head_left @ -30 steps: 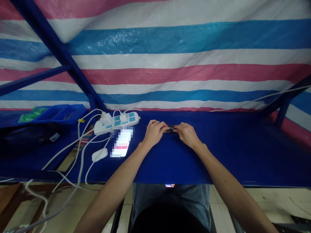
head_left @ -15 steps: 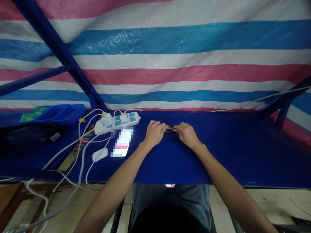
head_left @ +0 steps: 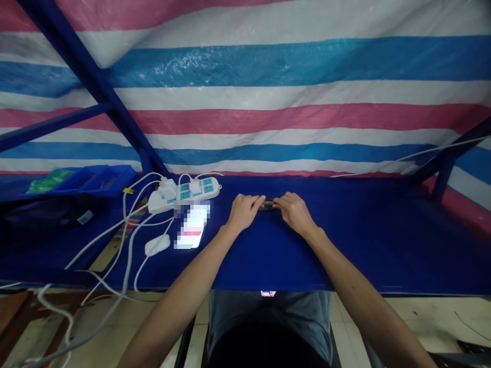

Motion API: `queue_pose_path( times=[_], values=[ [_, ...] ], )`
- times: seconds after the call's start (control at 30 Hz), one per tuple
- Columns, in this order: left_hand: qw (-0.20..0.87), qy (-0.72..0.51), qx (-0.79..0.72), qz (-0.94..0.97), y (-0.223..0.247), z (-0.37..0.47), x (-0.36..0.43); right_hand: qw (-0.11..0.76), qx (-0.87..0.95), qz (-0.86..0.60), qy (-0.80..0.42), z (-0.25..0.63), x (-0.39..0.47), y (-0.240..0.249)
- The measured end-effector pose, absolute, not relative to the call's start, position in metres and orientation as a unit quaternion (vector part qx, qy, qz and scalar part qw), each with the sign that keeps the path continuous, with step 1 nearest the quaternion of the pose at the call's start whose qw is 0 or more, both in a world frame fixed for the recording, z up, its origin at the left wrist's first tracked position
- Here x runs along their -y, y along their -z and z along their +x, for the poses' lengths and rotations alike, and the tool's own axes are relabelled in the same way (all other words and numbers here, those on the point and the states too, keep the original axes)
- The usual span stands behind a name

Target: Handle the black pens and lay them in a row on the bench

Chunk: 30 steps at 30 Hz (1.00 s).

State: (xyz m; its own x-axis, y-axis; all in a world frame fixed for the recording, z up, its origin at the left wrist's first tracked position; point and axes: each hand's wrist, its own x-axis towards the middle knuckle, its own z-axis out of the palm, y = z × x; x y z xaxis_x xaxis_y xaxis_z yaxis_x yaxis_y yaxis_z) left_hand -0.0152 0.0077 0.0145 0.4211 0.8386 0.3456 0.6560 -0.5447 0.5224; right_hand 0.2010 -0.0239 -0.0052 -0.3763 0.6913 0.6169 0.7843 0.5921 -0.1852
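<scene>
Between my hands, on the blue table (head_left: 268,250), lies a small dark elongated object (head_left: 268,204) whose kind I cannot make out. My left hand (head_left: 244,210) grips its left end, thumb and fingers closed on it. At the opposite end my right hand (head_left: 294,210) pinches it with bent fingers. Both ends are covered by the fingers, so only the dark middle shows. A lit phone (head_left: 194,226), its screen blurred out, lies to the left of my left forearm.
A white power strip (head_left: 203,189) with plugged-in chargers stands back left, and white cables trail from it over the front edge. Near it is a white adapter (head_left: 157,245). Farther left sit a blue divided tray (head_left: 111,181) and a green bag (head_left: 49,180). Striped sheeting hangs behind.
Both hands stay at the same spot on the dark object. The left thumb and fingers have shifted slightly along it; the view has moved a little.
</scene>
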Motion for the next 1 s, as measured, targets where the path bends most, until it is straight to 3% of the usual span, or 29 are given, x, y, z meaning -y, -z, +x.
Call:
queue_pose_path(
  times=[0.17, 1.0],
  values=[
    [0.16, -0.354, -0.392, 0.834, -0.012, -0.017, -0.011, 0.341, 0.818, -0.458, 0.064, 0.21, 0.021, 0.007],
    [0.132, -0.369, -0.392, 0.832, -0.01, -0.017, -0.011, 0.407, 0.796, -0.449, 0.005, 0.211, 0.023, 0.004]
  ],
)
